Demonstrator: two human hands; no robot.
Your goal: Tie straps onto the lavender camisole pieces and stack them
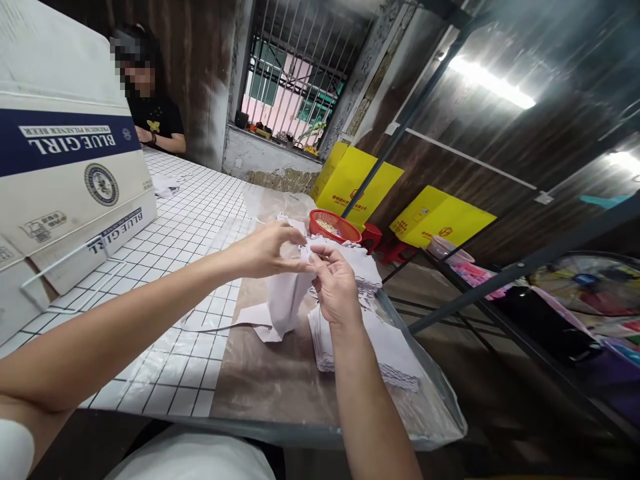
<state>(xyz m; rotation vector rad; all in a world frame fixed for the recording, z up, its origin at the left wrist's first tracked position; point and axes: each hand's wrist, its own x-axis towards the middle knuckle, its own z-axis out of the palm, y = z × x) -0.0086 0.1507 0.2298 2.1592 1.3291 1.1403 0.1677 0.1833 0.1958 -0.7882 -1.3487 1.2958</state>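
Note:
Both hands meet above the table, pinching a pale lilac fabric piece [287, 300] at its upper edge. My left hand [273, 250] has thumb and fingers closed on the cloth from the left. From the right, the thumb and forefinger of my right hand [333, 277] close on the same edge. The fabric hangs below the fingers, and a thin strip trails from it to the left across the table. Beside my right wrist lies a stack of similar fabric pieces [377, 340] with wavy edges. A further stack [363, 263] sits behind it.
A red plastic basket [335, 227] with small pale items stands behind the hands. A large beer carton [65, 173] occupies the table's left side. Across the grid-patterned table [185, 200] sits another person [155, 113]. Metal shelving [475, 300] and yellow boxes [360, 183] are at right.

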